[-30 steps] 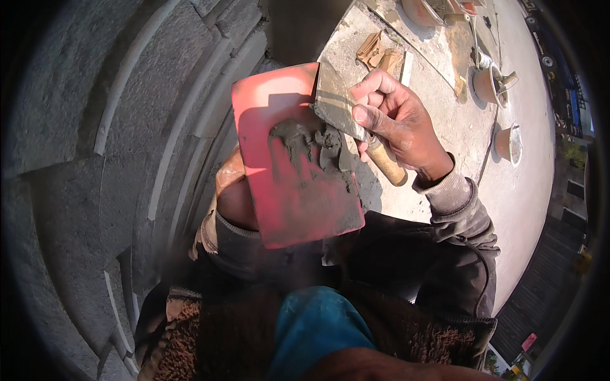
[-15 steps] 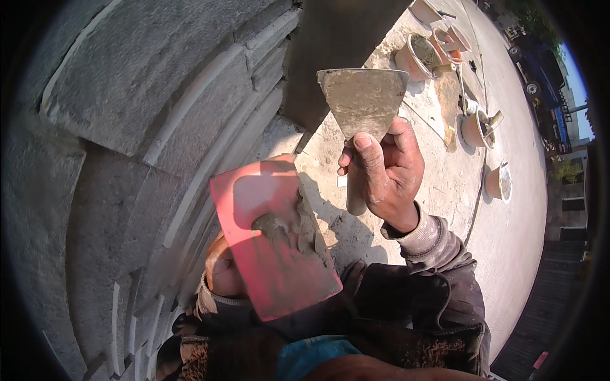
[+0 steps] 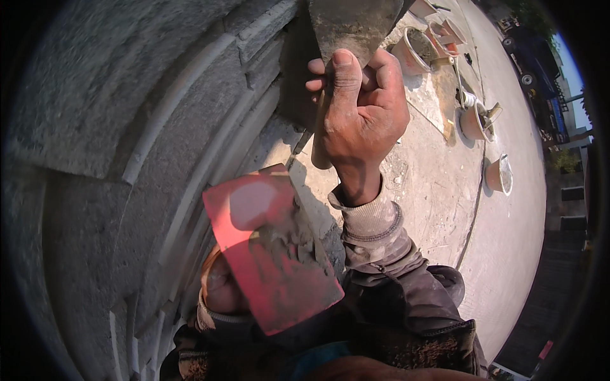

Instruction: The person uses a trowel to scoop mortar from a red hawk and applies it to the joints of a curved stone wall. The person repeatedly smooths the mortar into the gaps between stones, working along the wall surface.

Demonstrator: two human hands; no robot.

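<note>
My right hand (image 3: 367, 117) is closed around the handle of a wide putty knife (image 3: 352, 28), thumb along the neck. The blade points up and away from me, smeared with grey mortar, and overlaps a dark upright shape behind it. Lower down, my left hand (image 3: 223, 284) supports a red rectangular plastering float (image 3: 236, 219) from beneath. Grey wet mortar (image 3: 286, 244) is spread over the float's right and lower parts. The float hides most of my left fingers. A gap separates the knife from the float.
Close on my left rises a wall of rough grey stone slabs (image 3: 184, 146) with stepped ledges. Out on the concrete floor (image 3: 508, 222) stand a bucket of mortar (image 3: 412, 54), a bucket with tools (image 3: 473, 122) and a smaller pot (image 3: 497, 176). A dark vehicle (image 3: 537, 76) is parked farther off.
My right hand has moved up and slightly left with the putty knife, carrying its blade toward the top of the view and the wall. The float has shifted and tilted slightly.
</note>
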